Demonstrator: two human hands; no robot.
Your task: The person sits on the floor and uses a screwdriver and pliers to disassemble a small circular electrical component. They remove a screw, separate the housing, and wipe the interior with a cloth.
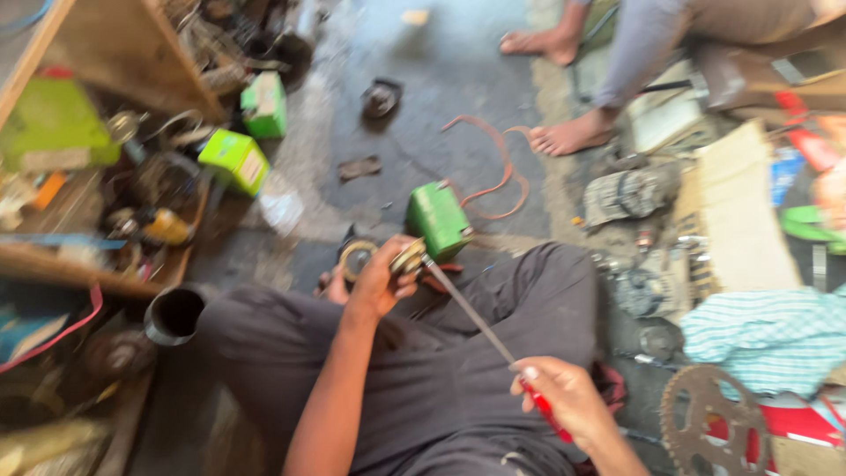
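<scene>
My left hand grips a small round brass-coloured metal part above my lap. My right hand holds the red handle of a long screwdriver, whose shaft runs up and left so that its tip meets the round part. A second ring-shaped part lies just left of my left hand. A green box stands on the floor right behind the part. I sit cross-legged in dark trousers; the picture is blurred.
A black pipe end lies by my left knee. A wooden shelf full of parts stands at left, with two green boxes beside it. A toothed sprocket lies at lower right. Another person's bare feet rest at the top.
</scene>
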